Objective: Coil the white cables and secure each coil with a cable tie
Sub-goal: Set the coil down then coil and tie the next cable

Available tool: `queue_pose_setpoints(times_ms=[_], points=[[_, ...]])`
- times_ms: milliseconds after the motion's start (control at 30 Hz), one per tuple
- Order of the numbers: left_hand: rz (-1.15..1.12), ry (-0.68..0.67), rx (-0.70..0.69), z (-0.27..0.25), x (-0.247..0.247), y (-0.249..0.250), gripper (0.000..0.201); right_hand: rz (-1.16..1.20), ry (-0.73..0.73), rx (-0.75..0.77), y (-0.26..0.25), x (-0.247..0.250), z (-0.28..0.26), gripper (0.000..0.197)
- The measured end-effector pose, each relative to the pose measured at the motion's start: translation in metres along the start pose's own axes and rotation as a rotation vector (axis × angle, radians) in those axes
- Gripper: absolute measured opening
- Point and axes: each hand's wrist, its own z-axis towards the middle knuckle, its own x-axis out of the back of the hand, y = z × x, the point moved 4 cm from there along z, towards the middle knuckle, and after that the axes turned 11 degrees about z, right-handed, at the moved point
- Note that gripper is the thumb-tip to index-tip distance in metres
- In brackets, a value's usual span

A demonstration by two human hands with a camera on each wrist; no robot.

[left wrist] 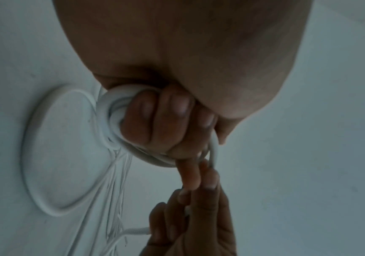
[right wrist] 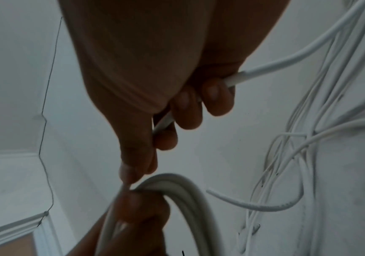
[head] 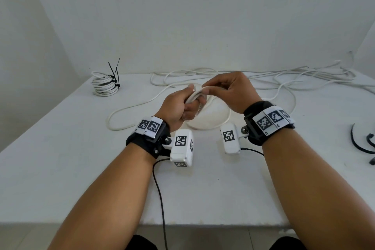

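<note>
Head view shows both hands raised over the middle of the white table (head: 60, 158), working one small coil (head: 194, 95) of white cable. The left hand (head: 178, 109) has its fingers curled through and round the turns of the coil, so its grip is closed on the bundle; the left wrist view shows those fingers (left wrist: 155, 121) wrapped by several loops. The right hand (head: 233, 91) meets the coil from the other side, thumb and forefinger pinching the top of the newest turn, while its other fingers (right wrist: 216, 98) curl round the running length of the cable (right wrist: 297, 57) that trails off from the hand.

Under the hands, a wide slack loop (head: 213, 126) of the same cable lies flat on the table, and another long bend (head: 121, 115) sweeps out to the left of the coil. Behind the coil, along the far edge of the table against the wall, lies a tangle of loose white cables (head: 304, 75) running away to the right; several strands cross each other there, and one cut end (right wrist: 253, 206) curls just beside the held coil in the right wrist view. Far left of the coil stands a stack of finished coils (head: 104, 85), bound with black cable ties (head: 114, 71) whose tails stick up. Well to the right of the coil, near the table edge, lie a few loose black ties (head: 361, 142).
</note>
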Motion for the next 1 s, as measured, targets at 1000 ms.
queue_pose_setpoints(times_ms=[1000], points=[[0.306, 0.469, -0.216, -0.006, 0.011, 0.008, 0.022, -0.540, -0.683, -0.344, 0.004, -0.049, -0.024, 0.032]])
